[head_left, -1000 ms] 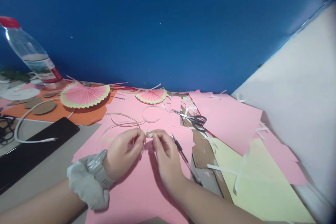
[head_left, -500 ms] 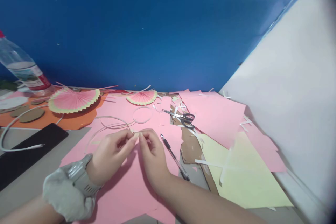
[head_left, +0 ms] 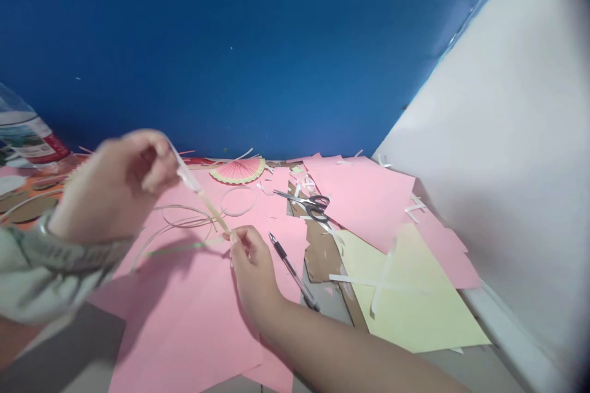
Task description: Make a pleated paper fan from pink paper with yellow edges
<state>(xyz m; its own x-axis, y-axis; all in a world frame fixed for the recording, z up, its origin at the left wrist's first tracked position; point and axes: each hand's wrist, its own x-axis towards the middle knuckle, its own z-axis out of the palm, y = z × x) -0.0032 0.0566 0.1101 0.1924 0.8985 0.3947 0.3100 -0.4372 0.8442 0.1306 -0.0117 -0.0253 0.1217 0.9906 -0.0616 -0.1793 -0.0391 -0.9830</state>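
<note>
A thin pale paper strip (head_left: pixel 203 196) is stretched taut between my two hands. My left hand (head_left: pixel 115 184) is raised above the table at the left, blurred, and pinches the strip's upper end. My right hand (head_left: pixel 251 261) rests on the big pink paper sheet (head_left: pixel 193 319) and pinches the strip's lower end. More curled pale strips (head_left: pixel 184 221) lie on the pink sheet under my left hand. A watch and a grey cuff sit on my left wrist.
A pen (head_left: pixel 292 270) lies just right of my right hand. Scissors (head_left: pixel 308 202) lie further back. A pink folded fan (head_left: pixel 237 170), a paper ring (head_left: pixel 238 201), a yellow sheet (head_left: pixel 405 301), more pink sheets (head_left: pixel 369 196) and a bottle (head_left: pixel 25 135) surround them. Blue wall behind.
My left hand has lifted up and to the left, drawing the strip out taut from my right hand. The view has shifted to the right.
</note>
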